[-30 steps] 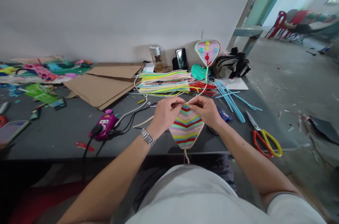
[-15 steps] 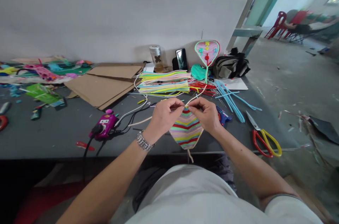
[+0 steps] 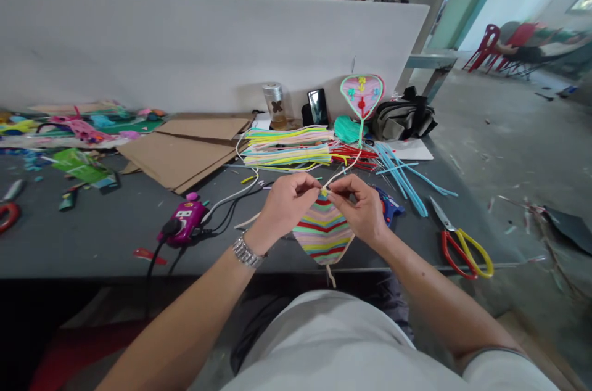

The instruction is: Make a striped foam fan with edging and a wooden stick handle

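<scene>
My left hand (image 3: 287, 206) and my right hand (image 3: 358, 209) pinch the top tip of a pointed panel of striped pipe cleaners (image 3: 322, 234), woven in pink, green, yellow and red. A small yellow twist (image 3: 324, 192) shows between my fingertips. A white pipe cleaner (image 3: 345, 174) rises from there toward the upper right. A metal wristwatch (image 3: 246, 251) sits on my left wrist. Just past my right hand lies a blue glue gun (image 3: 388, 206).
Bundled pipe cleaners (image 3: 287, 147) and cardboard sheets (image 3: 185, 153) lie beyond my hands. A magenta power socket (image 3: 182, 222) sits left, red-and-yellow scissors (image 3: 462, 252) right. A pipe-cleaner heart (image 3: 362, 95), jar (image 3: 275, 106), phone (image 3: 317, 107) and bag (image 3: 402, 116) stand against a white partition (image 3: 185, 45).
My hands have drawn closer together at the tip, and the striped panel now hangs slightly lower and further left. The whole view has shifted a little downward.
</scene>
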The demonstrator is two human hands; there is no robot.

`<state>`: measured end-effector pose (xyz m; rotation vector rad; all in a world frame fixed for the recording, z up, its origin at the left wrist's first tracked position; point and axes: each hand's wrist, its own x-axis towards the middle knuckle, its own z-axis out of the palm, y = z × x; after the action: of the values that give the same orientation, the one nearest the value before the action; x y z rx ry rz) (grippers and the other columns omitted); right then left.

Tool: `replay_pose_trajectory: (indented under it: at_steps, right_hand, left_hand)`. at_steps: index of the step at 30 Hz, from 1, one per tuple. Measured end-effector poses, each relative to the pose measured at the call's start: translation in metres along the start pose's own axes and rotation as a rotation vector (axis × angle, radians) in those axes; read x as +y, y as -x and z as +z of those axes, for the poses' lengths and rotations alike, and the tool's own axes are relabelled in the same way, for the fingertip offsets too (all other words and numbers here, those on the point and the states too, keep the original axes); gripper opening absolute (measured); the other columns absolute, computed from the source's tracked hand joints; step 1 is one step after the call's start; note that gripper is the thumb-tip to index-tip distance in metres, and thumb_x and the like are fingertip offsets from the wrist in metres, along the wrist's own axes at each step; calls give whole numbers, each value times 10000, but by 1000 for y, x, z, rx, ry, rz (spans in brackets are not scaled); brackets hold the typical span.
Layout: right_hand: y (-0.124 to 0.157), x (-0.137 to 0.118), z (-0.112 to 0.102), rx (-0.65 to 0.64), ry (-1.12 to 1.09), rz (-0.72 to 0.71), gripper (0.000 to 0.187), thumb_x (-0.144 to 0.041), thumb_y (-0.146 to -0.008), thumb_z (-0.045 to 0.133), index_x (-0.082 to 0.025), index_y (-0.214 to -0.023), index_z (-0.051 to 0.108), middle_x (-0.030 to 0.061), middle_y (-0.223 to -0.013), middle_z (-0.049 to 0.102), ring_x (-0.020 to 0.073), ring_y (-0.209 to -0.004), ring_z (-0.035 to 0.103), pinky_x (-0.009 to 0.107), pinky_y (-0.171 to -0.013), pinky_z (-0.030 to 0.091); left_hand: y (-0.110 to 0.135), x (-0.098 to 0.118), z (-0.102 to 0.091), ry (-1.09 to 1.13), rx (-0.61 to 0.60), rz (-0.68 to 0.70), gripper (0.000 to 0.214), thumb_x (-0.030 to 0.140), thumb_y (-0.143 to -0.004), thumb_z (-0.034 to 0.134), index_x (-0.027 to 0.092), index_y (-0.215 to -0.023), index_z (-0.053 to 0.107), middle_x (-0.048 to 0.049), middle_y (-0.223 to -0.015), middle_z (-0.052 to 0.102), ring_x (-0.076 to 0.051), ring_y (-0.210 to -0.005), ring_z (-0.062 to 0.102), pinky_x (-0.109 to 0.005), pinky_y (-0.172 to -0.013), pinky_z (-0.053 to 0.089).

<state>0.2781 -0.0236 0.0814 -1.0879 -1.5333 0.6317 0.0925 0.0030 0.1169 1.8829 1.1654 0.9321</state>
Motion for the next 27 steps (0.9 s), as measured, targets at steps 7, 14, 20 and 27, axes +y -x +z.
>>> replay_pose_trajectory:
  at_steps: [7, 14, 20, 27]
  right_hand:
    - [2, 0, -1, -61, -56, -28, 122, -298, -906, 704, -214, -935, 787, 44, -882, 781, 178, -789, 700, 298, -737, 560]
    - [-1, -1, -1, -90, -110, 8, 80, -260, -867, 719, -203, -887, 771, 33, -841, 792, 174, -760, 713, 285, -711, 554]
    - [-2, -1, -1, -139, -74, 26, 102, -267, -859, 715, -200, -898, 781, 32, -837, 788, 170, -746, 695, 282, -691, 537]
    - [-4, 2, -1, -151, -73, 30, 87, -251, -861, 695, -208, -866, 771, 24, -810, 776, 165, -723, 685, 276, -680, 530]
  left_hand:
    - [5, -1, -4, -57, -56, 85, 182, 283, -887, 573, 193, -861, 728, -7, -786, 744, -153, -693, 620, -260, -644, 440]
    - [10, 4, -10, -26, -96, 106, 151, 262, -890, 604, 188, -903, 735, -16, -844, 773, -159, -745, 671, -254, -689, 473]
    - [11, 3, -11, -52, -96, 103, 153, 274, -870, 603, 189, -862, 730, -10, -811, 766, -157, -716, 663, -253, -668, 465]
    - [6, 2, -14, -108, -129, 71, 213, 303, -867, 583, 197, -849, 767, -11, -787, 778, -165, -699, 662, -257, -639, 449]
